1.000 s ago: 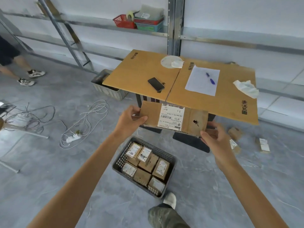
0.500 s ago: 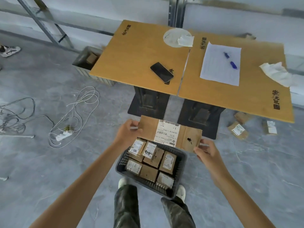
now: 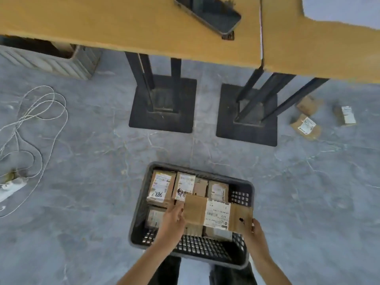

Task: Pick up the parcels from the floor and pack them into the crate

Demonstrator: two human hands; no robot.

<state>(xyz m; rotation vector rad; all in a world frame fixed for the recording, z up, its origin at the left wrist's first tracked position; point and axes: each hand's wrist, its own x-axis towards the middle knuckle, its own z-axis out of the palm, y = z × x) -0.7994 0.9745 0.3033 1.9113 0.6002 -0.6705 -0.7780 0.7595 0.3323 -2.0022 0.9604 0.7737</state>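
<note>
A long brown cardboard parcel [image 3: 218,213] with a white label lies across the top of the smaller parcels inside the dark grey slotted crate [image 3: 244,187] on the floor. My left hand [image 3: 171,226] grips its left end and my right hand [image 3: 256,233] grips its right end. Several small labelled parcels [image 3: 161,187] fill the crate beneath it. Three more small parcels [image 3: 306,126] lie on the floor at the right, beyond the table bases.
Two wooden tables [image 3: 133,31] overhang the far side, with black pedestal bases [image 3: 162,105] on the grey floor. A phone [image 3: 207,13] lies on the left table. A grey bin [image 3: 47,58] stands at the back left. White cables and a power strip [image 3: 12,187] lie left.
Both hands have lowered the long parcel from chest height in front of the tables down onto the parcels in the crate. The camera has tilted down and closer to the floor.
</note>
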